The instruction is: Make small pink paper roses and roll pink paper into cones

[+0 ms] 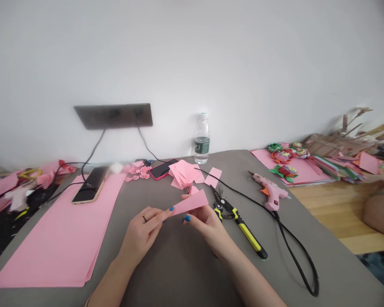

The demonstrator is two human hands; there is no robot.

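Note:
A narrow pink paper piece (pixel 192 203) is held over the grey table in front of me. My left hand (pixel 144 228) pinches its left end between thumb and forefinger; a ring is on one finger. My right hand (pixel 208 224) supports the right part from below and behind, thumb near the lower edge, with some fingers hidden by the paper. Just beyond lies a pile of pink paper squares (pixel 183 172), with a single pink piece (pixel 213 176) beside it. Pliers with yellow and black handles (pixel 243 226) rest right of my right hand.
A pink glue gun (pixel 272 194) with a looping black cable lies right. A water bottle (pixel 202 143) stands by the wall. Phones (pixel 91 185) and large pink sheets (pixel 57 243) lie left. Paper flowers (pixel 284 164) are at the right back, near another person's arm (pixel 382 209).

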